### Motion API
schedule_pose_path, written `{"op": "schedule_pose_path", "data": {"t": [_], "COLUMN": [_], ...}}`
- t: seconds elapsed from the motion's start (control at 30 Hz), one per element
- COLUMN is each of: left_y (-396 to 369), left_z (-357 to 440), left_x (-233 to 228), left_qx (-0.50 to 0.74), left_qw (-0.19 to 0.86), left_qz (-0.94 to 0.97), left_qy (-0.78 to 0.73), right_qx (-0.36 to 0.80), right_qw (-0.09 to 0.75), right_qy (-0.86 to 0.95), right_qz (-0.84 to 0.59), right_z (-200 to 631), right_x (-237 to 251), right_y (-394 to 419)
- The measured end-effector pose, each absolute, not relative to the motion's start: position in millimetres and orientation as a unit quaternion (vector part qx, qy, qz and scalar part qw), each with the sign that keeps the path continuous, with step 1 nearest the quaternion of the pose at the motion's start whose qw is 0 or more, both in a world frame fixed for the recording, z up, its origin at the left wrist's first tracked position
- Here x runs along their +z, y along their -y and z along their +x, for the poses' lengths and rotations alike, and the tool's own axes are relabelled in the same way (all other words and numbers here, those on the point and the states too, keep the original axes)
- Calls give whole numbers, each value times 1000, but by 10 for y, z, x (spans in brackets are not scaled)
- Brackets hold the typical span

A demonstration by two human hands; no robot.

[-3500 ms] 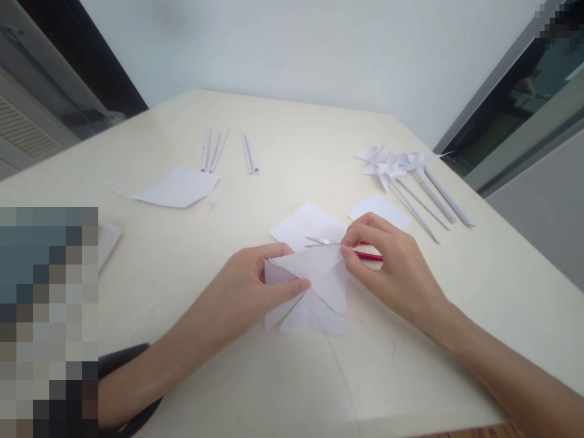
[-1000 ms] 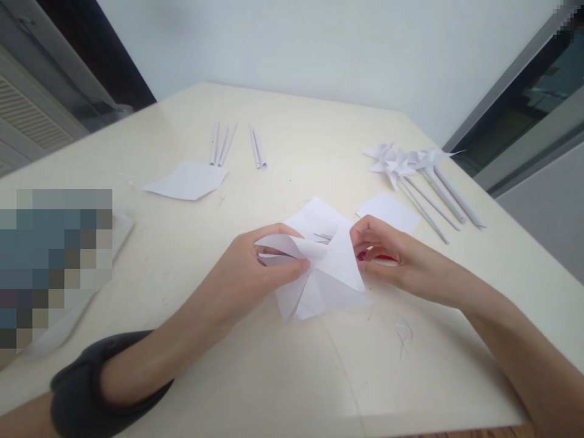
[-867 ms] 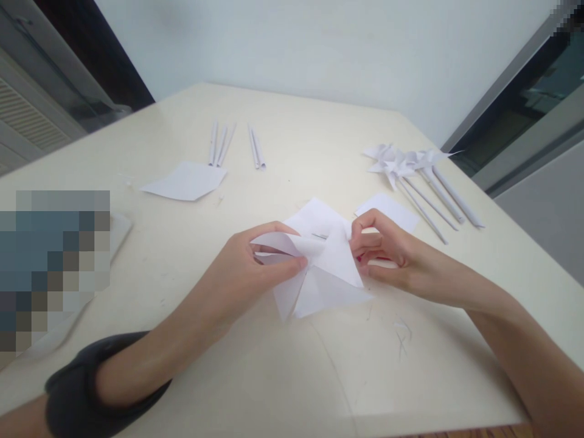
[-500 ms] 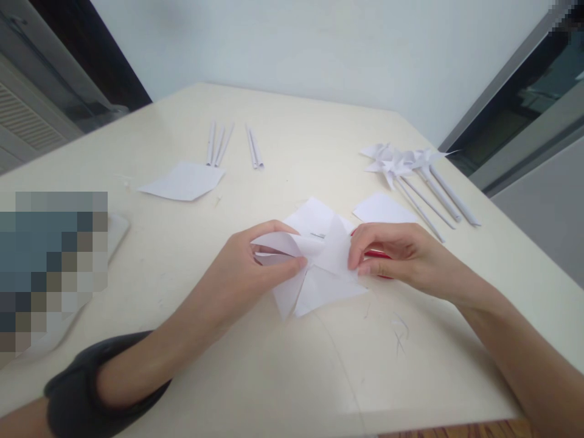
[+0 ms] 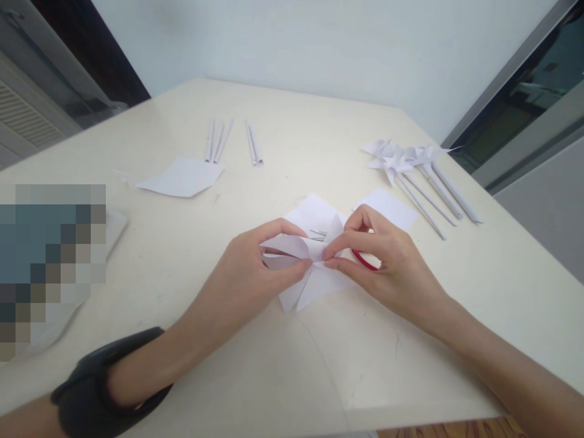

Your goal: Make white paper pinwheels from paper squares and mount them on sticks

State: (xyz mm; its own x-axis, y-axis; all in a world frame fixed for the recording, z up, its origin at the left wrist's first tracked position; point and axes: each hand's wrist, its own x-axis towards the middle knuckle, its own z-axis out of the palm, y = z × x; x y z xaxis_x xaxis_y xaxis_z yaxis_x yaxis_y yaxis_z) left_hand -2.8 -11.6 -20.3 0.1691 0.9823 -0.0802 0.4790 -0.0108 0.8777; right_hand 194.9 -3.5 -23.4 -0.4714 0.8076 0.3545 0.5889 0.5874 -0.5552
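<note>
both hands folding pinwheel paper (image 5: 314, 277): left hand (image 5: 255, 267) pinches curled corners at centre, right hand (image 5: 383, 261) pinches another corner in; next needs careful alignment.

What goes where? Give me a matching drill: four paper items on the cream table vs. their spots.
1. white cut paper square
2. finished white paper pinwheels
3. rolled white paper sticks
4. loose flat white paper sheet

A. far right
B. far centre-left, side by side
C. pinched between left hand and right hand
D. lying just before the sticks

Pairs: 1-C, 2-A, 3-B, 4-D
</note>
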Motion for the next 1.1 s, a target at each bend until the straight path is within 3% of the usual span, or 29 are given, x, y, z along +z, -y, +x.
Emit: {"op": "schedule_pose_path", "data": {"t": [0.5, 0.73, 0.87, 1.1], "left_y": [108, 66, 29, -10], "left_z": [16, -17, -83, -156], "left_x": [-113, -194, -287, -333], "left_qx": [279, 285, 320, 406], "left_qw": [431, 427, 407, 382], "left_qz": [620, 615, 625, 596], "left_qy": [-593, -598, -584, -578], "right_qx": [161, 181, 144, 209], "right_qw": [284, 237, 211, 245], "right_qy": [831, 850, 869, 772], "right_qz": [-450, -434, -424, -548], "right_z": [1892, 1938, 2006, 2082], "right_x": [-241, -126, -91, -129], "right_y": [85, 112, 76, -27]}}
